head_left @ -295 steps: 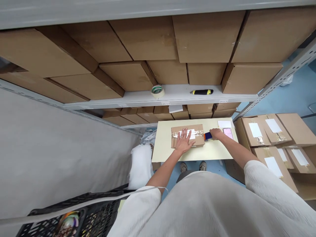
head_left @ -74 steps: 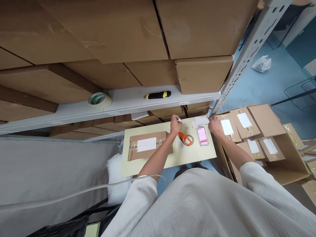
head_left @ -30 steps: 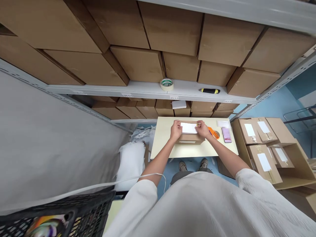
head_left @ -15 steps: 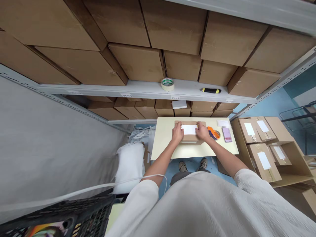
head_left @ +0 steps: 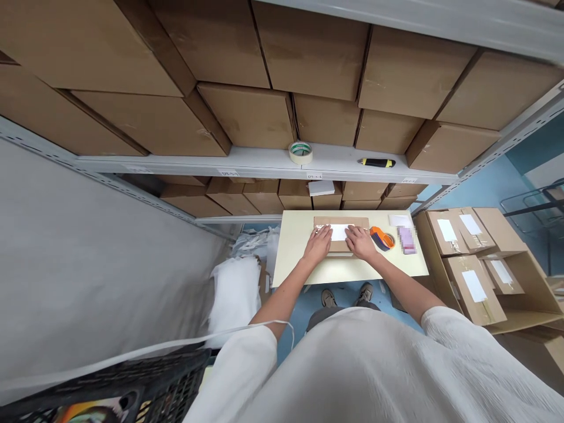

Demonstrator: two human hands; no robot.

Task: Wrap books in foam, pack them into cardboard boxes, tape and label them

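A small cardboard box (head_left: 339, 247) lies on the pale yellow table (head_left: 291, 270), with a white label (head_left: 339, 232) on its top face. My left hand (head_left: 318, 243) rests flat over the label's left end, fingers stretched out. On the opposite end, my right hand (head_left: 360, 241) lies with its fingers extended on the label and box top. Neither hand grips anything. Just right of the box sits an orange and dark tape dispenser (head_left: 381, 238) with a roll of tape in it.
A phone-like purple item (head_left: 407, 239) and white paper (head_left: 400, 220) lie at the table's right. Above stands a shelf (head_left: 259, 157) of cartons, holding a tape roll (head_left: 301, 153) and a black-yellow cutter (head_left: 377, 163). Labelled boxes (head_left: 474, 286) fill a large carton at right.
Both hands have gone from holding the label's ends with bent fingers to lying flat on it. The label now lies against the box top.
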